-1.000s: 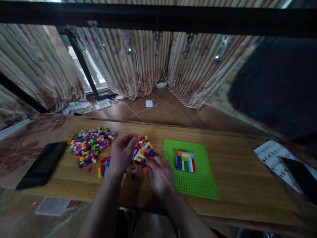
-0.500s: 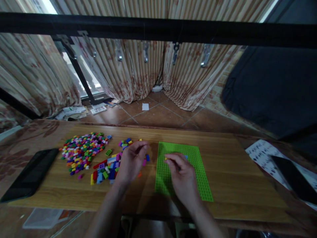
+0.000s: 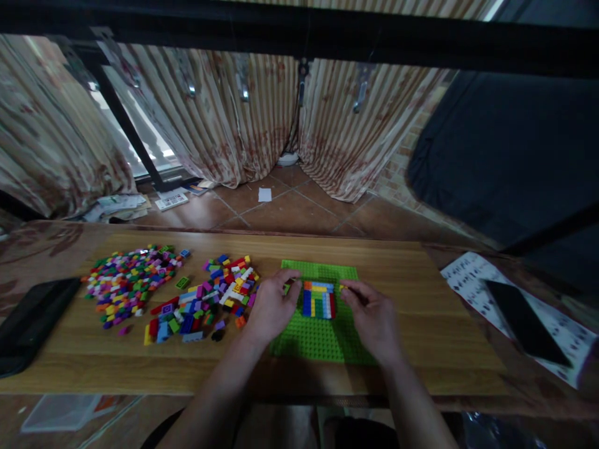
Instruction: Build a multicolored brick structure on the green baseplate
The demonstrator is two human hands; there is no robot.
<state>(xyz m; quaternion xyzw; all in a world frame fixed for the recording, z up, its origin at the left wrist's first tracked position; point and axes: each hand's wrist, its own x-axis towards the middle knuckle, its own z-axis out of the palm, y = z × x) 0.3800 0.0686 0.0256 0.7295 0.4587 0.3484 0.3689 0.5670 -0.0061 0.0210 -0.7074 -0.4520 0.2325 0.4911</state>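
A block of coloured toy bricks [image 3: 319, 300], with blue, yellow, green, light blue, white and red rows, stands on the green baseplate [image 3: 322, 349]. On its left, my left hand [image 3: 275, 307] hovers over the plate's edge, thumb and forefinger pinched together; whatever may be between them is too small to make out. To the right of the block, my right hand [image 3: 375, 318] pinches a small yellow brick [image 3: 344, 287] at its fingertips. Both hands are close to the block without visibly touching it.
Left of the plate lie a pile of larger loose bricks [image 3: 201, 305] and a heap of small bricks [image 3: 126, 280]. A black tablet-like object [image 3: 37, 324] lies at far left. On the right, a dark phone [image 3: 524, 321] rests on a printed sheet [image 3: 472, 274].
My left hand has moved right, from the loose bricks to the baseplate. My right hand has shifted right, uncovering the brick block, still with the yellow brick. The view has shifted slightly.
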